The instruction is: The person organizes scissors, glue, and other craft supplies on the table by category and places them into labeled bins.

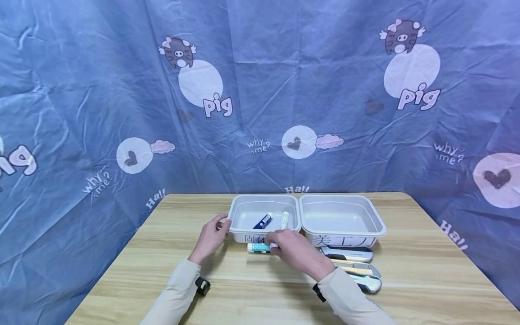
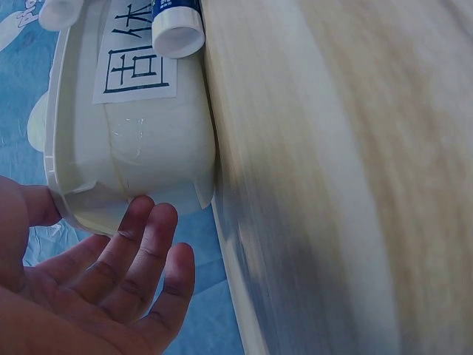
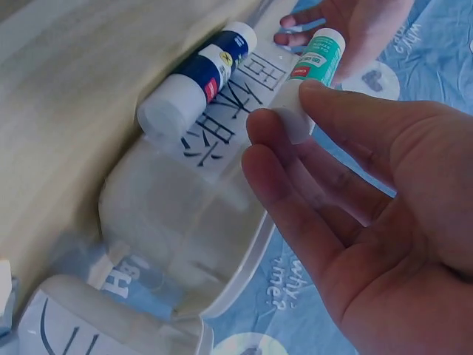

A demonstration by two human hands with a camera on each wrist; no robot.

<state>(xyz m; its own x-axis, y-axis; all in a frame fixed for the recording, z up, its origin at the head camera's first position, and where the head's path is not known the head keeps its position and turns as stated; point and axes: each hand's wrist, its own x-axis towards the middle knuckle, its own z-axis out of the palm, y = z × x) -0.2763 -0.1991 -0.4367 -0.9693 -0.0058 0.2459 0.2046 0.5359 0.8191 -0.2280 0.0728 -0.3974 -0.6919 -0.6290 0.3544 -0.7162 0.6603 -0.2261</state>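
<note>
My right hand (image 1: 280,241) pinches a teal glue stick (image 1: 258,247) by its white end, just in front of the left white bin (image 1: 264,197). In the right wrist view the teal glue stick (image 3: 314,70) sits between the thumb and fingers (image 3: 270,129). A blue-and-white glue stick (image 3: 196,78) lies against the bin's labelled front wall (image 3: 170,214); this blue-and-white stick (image 2: 177,26) also shows in the left wrist view. My left hand (image 1: 219,228) touches the bin's left corner (image 2: 148,170) with relaxed fingers (image 2: 151,237). Inside the bin lie a blue stick (image 1: 263,221) and a pale stick (image 1: 285,219).
A second white bin (image 1: 343,197) with a label stands to the right, touching the first. Three utility knives (image 1: 349,254) (image 1: 359,270) (image 1: 367,283) lie in front of it. The wooden table (image 1: 426,271) is ringed by a blue printed cloth (image 1: 284,90).
</note>
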